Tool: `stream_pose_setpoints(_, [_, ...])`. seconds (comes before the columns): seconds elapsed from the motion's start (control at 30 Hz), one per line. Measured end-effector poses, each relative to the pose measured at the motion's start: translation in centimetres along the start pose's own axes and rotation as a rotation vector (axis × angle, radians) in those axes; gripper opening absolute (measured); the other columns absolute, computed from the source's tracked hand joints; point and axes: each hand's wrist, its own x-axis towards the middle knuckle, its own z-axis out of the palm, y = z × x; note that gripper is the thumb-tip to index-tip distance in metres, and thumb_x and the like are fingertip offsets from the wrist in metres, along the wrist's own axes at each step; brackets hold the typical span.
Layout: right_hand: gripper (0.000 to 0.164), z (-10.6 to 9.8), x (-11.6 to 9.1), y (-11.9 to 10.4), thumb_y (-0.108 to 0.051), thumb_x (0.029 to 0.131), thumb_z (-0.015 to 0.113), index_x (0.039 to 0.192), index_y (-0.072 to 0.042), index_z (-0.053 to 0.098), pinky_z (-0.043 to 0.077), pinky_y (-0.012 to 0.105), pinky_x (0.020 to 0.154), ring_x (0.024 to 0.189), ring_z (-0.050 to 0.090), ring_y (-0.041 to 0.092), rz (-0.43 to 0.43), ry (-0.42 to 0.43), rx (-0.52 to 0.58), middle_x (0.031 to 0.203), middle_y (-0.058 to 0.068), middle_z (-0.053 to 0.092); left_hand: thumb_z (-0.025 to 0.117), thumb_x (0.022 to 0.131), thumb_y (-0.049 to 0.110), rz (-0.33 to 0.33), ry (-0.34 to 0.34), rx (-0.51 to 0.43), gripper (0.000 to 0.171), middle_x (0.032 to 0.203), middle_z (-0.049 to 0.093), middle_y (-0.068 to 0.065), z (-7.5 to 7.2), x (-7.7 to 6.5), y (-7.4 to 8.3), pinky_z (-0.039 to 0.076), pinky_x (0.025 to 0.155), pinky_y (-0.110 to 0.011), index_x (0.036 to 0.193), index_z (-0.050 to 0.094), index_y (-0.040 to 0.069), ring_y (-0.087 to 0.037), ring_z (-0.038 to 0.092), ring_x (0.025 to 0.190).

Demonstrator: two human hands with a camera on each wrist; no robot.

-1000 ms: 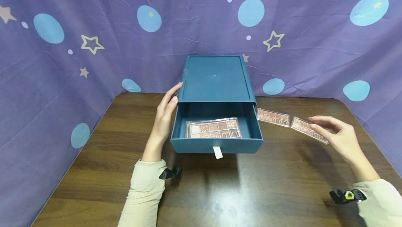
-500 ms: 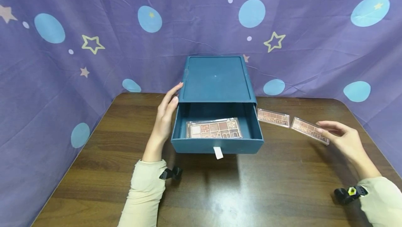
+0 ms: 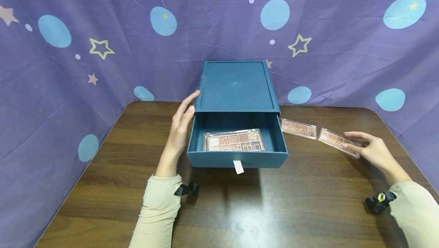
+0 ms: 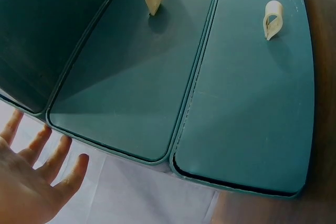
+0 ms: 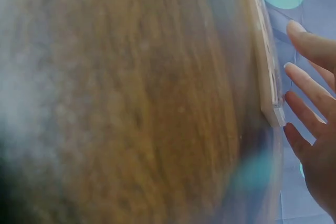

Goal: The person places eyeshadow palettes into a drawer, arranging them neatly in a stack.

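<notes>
A teal drawer unit point(image 3: 236, 86) stands at the back of the table, its top drawer point(image 3: 219, 159) pulled out. Inside lies an eyeshadow palette point(image 3: 236, 140) with a clear, lettered lid. My left hand point(image 3: 179, 128) rests its straight fingers along the unit's left side. To the right, two smaller eyeshadow palettes, a nearer one point(image 3: 334, 140) and a farther one point(image 3: 298, 128), lie almost end to end. My right hand point(image 3: 376, 152) is at the nearer palette's right end, thumb and fingers spread about it. In the right wrist view its fingertips reach this palette's edge point(image 5: 269, 77).
Two closed lower drawers, a middle one point(image 4: 126, 77) and a bottom one point(image 4: 241, 108), show cream pull loops in the left wrist view. A white tab point(image 3: 238, 167) hangs from the top drawer's front. Behind the wooden table point(image 3: 291, 202) hangs a purple curtain point(image 3: 212, 23).
My right hand has shifted slightly right and lower, its thumb and fingers now at the nearer palette's right end. The left hand, drawer and palettes stay where they were.
</notes>
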Motion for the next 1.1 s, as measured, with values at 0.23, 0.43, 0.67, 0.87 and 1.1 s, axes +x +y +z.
stream_pose_setpoints(0.23, [0.055, 0.5, 0.6, -0.3, -0.026, 0.083, 0.08, 0.127, 0.001, 0.061, 0.045, 0.024, 0.059, 0.071, 0.056, 0.007, 0.017, -0.094, -0.124, 0.102, 0.014, 0.066, 0.04, 0.102, 0.021, -0.01, 0.0, 0.002, 0.048, 0.15, 0.046, -0.006, 0.0, -0.1, 0.0, 0.024, 0.116, -0.036, 0.146, 0.046, 0.002, -0.015, 0.035, 0.141])
stream_pose_setpoints(0.43, [0.064, 1.0, 1.0, -0.4, -0.025, 0.08, 0.083, 0.132, 0.002, 0.057, 0.038, 0.054, 0.092, 0.118, 0.048, 0.045, -0.013, -0.157, -0.182, 0.13, 0.036, 0.052, 0.04, 0.102, 0.02, -0.009, -0.003, -0.002, 0.048, 0.15, 0.046, -0.006, 0.0, 0.0, 0.1, 0.025, 0.116, -0.036, 0.146, 0.046, 0.002, -0.015, 0.035, 0.141])
stream_pose_setpoints(0.67, [0.061, 1.4, 0.9, -0.5, -0.025, 0.08, 0.083, 0.129, 0.003, 0.06, 0.04, 0.048, 0.086, 0.112, 0.052, 0.045, -0.024, -0.126, -0.21, 0.125, 0.036, 0.057, 0.04, 0.102, 0.019, 0.001, -0.004, -0.002, 0.047, 0.15, 0.046, -0.007, 0.1, 0.0, 0.2, 0.024, 0.116, -0.036, 0.146, 0.046, 0.001, -0.015, 0.035, 0.141])
stream_pose_setpoints(0.87, [0.057, 1.0, 0.6, -0.9, -0.03, 0.079, 0.084, 0.125, -0.002, 0.065, 0.036, 0.023, 0.076, 0.099, 0.051, 0.009, -0.021, -0.09, -0.221, 0.12, 0.032, 0.062, 0.04, 0.102, 0.02, 0.004, -0.001, 0.0, 0.048, 0.15, 0.046, -0.008, 0.0, 0.0, 0.1, 0.025, 0.116, -0.036, 0.146, 0.046, 0.001, -0.016, 0.035, 0.141])
stream_pose_setpoints(1.1, [0.055, 0.4, 0.4, -1.6, -0.03, 0.081, 0.083, 0.125, -0.003, 0.065, 0.036, 0.023, 0.077, 0.105, 0.052, 0.015, -0.007, -0.089, -0.223, 0.122, 0.031, 0.061, 0.041, 0.102, 0.019, 0.004, 0.003, 0.0, 0.048, 0.149, 0.046, -0.01, 0.1, 0.1, 0.2, 0.025, 0.116, -0.036, 0.145, 0.046, -0.001, -0.016, 0.036, 0.14])
